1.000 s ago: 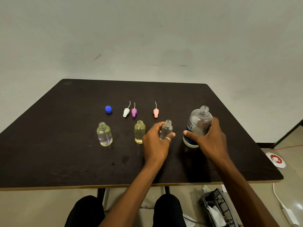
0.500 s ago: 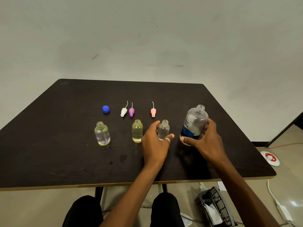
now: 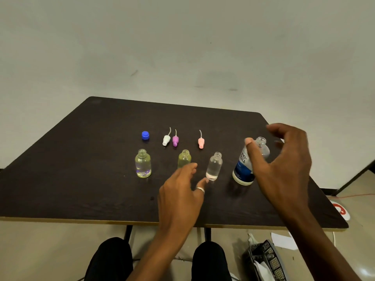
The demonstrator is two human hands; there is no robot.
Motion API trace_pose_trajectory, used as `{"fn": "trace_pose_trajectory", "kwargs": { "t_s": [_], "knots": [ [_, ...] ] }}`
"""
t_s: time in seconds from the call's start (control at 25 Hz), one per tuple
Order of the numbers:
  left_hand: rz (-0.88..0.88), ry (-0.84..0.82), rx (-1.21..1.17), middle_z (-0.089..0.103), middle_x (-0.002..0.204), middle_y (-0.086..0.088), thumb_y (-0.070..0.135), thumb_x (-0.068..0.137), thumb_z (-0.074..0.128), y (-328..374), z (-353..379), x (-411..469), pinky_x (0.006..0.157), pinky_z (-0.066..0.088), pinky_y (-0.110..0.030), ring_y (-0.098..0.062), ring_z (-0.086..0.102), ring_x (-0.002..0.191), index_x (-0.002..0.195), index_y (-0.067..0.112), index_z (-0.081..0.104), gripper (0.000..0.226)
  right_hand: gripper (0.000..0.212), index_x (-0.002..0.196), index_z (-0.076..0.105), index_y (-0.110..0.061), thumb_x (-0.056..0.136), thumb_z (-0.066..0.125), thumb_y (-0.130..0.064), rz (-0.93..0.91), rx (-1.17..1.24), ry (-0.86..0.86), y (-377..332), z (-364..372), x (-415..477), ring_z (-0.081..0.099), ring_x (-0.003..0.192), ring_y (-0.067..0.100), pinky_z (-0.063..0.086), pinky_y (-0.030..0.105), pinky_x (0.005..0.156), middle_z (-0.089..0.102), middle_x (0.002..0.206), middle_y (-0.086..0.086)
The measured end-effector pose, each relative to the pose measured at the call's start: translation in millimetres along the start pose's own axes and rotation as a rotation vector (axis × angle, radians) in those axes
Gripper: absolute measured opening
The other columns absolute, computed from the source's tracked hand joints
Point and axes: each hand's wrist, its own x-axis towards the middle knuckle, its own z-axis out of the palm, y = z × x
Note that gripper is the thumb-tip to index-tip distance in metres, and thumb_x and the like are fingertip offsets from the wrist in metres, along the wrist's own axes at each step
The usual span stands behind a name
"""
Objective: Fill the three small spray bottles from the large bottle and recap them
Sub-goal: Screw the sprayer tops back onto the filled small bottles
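On the desk (image 3: 81, 179), a pink cap (image 3: 201, 142) lies behind the small bottle (image 3: 214, 167), nearer the open left hand (image 3: 180, 191) than the open right hand (image 3: 284, 169).

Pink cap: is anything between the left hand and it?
Nothing visible lies directly between. The pink cap lies beyond the gap between the yellow bottle and the clear bottle, both open and upright. The left hand would have to pass between them, close to each.

Dim even light, wide-angle bowing, blurred fingers
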Motion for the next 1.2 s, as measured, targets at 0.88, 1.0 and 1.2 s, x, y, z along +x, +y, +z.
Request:
{"fn": "trace_pose_trajectory", "kwargs": {
  "t_s": [0.88, 1.0, 1.2],
  "knots": [
    [-0.250, 0.008, -0.219, 0.060, 0.134, 0.007, 0.036, 0.073, 0.086, -111.2, -50.5, 59.1, 0.096, 0.050, -0.016, -0.006, 0.059, 0.118, 0.141, 0.023, 0.049, 0.079, 0.071, 0.133, 0.053, -0.015, 0.073, 0.077, -0.046, -0.444, -0.675, -1.190, -30.2, 283.0, 86.7, 0.059, 0.109, 0.029, 0.051, 0.040, 0.091, 0.063, 0.123, 0.008],
    [-0.252, 0.015, -0.237, 0.062, 0.129, 0.008, 0.033, 0.077, 0.083, -114.6, -47.5, 57.2, 0.087, 0.048, -0.005, -0.004, 0.062, 0.112, 0.139, 0.025, 0.051, 0.071, 0.066, 0.129, 0.057, -0.014, 0.074, 0.076, -0.046, -0.479, -0.739, -1.199, -27.6, 290.4, 85.9, 0.061, 0.103, 0.028, 0.053, 0.040, 0.087, 0.065, 0.117, 0.009],
    [-0.251, 0.051, -0.252, 0.066, 0.121, 0.009, 0.031, 0.079, 0.081, -116.9, -45.9, 56.2, 0.082, 0.048, -0.004, -0.002, 0.065, 0.105, 0.133, 0.024, 0.056, 0.060, 0.051, 0.120, 0.063, -0.013, 0.076, 0.076, -0.037, -0.513, -0.740, -1.207, -29.2, 291.6, 83.5, 0.062, 0.098, 0.028, 0.053, 0.038, 0.082, 0.066, 0.111, 0.010]
  ]
}}
